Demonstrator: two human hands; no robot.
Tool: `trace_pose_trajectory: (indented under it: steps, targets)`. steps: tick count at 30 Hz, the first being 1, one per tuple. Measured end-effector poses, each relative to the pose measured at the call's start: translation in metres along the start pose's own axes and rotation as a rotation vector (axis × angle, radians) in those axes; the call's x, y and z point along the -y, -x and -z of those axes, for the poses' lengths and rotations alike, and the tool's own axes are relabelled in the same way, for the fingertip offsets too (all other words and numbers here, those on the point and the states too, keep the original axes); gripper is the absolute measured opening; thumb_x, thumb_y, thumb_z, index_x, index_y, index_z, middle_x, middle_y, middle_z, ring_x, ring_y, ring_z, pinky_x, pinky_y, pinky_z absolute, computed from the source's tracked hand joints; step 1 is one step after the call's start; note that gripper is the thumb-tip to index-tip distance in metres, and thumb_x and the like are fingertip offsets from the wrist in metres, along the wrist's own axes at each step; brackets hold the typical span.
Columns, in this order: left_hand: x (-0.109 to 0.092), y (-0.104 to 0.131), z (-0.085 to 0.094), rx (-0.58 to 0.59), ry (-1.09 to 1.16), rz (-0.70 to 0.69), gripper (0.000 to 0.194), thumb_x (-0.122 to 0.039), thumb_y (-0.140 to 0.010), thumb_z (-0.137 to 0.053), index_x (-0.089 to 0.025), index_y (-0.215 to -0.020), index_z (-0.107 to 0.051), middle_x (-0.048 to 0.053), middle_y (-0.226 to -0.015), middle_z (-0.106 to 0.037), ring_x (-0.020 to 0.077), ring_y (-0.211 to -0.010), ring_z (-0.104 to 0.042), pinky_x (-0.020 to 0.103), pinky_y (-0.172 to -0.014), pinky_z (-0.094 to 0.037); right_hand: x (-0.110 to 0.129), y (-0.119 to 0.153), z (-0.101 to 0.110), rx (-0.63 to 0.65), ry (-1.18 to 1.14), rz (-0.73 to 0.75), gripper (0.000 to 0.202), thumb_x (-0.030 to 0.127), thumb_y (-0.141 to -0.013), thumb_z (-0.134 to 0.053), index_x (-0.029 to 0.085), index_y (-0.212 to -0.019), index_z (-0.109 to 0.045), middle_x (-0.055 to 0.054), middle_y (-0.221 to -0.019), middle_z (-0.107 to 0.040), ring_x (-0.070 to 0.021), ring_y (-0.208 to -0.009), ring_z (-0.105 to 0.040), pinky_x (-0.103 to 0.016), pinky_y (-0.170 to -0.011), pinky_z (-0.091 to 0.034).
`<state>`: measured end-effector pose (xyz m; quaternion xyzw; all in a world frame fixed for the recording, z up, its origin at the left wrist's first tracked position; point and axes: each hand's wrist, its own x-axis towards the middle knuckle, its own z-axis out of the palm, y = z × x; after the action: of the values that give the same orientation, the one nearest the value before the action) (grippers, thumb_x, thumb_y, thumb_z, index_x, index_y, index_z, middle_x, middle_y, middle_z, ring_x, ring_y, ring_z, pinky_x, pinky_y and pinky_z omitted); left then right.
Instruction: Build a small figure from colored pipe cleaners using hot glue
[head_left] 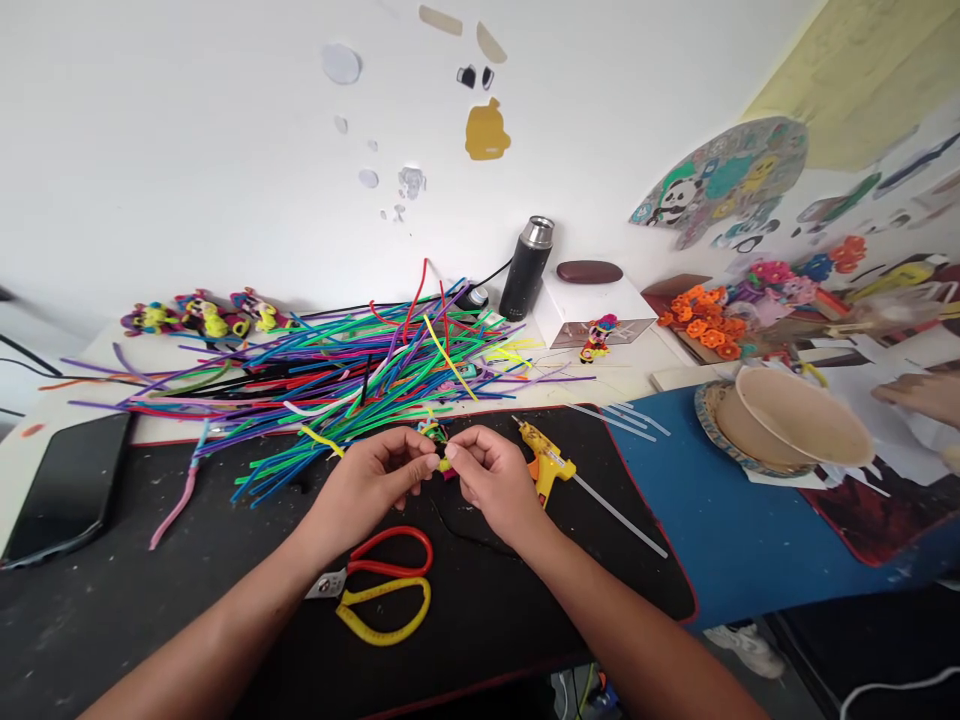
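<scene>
Between my two hands is a small pipe-cleaner figure with green, yellow and pink parts, mostly hidden by fingers. My left hand pinches it from the left, thumb and fingertips closed. From the other side my right hand closes its thumb and forefinger on it. Scissors with one red and one yellow handle lie below my left hand. A yellow glue gun with a clear glue stick rests just right of my right hand. Behind both hands spreads a heap of coloured pipe cleaners.
A phone lies at the left of the black mat. Finished figures, a black flask and a white box stand along the wall. At right, another person's hand is near a pinkish bowl.
</scene>
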<state>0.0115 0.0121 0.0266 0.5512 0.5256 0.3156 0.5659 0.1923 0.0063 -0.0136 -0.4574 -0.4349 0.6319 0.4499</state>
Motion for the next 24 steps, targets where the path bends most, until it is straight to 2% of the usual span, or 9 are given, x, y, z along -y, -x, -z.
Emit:
trace_pose_trajectory:
  steps: [7,14,18,24]
  targets:
    - [0.000,-0.002,0.001,0.000,0.087,0.020,0.044,-0.061,-0.081,-0.077,-0.018,-0.088,-0.069,-0.001,-0.068,-0.062,0.0127,-0.055,-0.054,0.023,-0.049,-0.045,0.002,0.000,-0.003,0.021,-0.025,0.001,0.030,0.048,-0.088,-0.076,0.021,-0.085,-0.064,0.010,-0.053,-0.043,-0.0066,-0.040,-0.032,-0.023,-0.040,-0.025]
    - [0.006,-0.003,0.007,0.015,0.057,0.054,0.041,-0.058,-0.081,-0.077,-0.018,-0.085,-0.068,-0.001,-0.067,-0.061,0.0128,-0.056,-0.054,0.022,-0.050,-0.044,0.012,0.002,-0.001,0.021,0.011,0.000,0.040,0.057,-0.087,-0.075,0.019,-0.094,-0.067,0.010,-0.051,-0.044,-0.0080,-0.041,-0.034,-0.022,-0.040,-0.025]
    - [0.003,-0.002,0.005,0.033,0.027,0.062,0.042,-0.059,-0.079,-0.077,-0.018,-0.087,-0.070,-0.001,-0.066,-0.062,0.0129,-0.055,-0.054,0.022,-0.050,-0.044,0.008,0.001,0.000,0.050,0.047,0.012,0.038,0.057,-0.088,-0.076,0.020,-0.092,-0.068,0.008,-0.055,-0.045,-0.0085,-0.043,-0.037,-0.023,-0.041,-0.027]
    - [-0.001,0.001,0.005,0.060,-0.008,0.061,0.044,-0.061,-0.081,-0.074,-0.018,-0.089,-0.072,0.000,-0.069,-0.064,0.0130,-0.056,-0.054,0.023,-0.050,-0.043,-0.001,0.001,0.002,0.045,0.077,-0.002,0.035,0.055,-0.090,-0.074,0.021,-0.088,-0.067,0.009,-0.055,-0.044,-0.0079,-0.043,-0.033,-0.023,-0.043,-0.026]
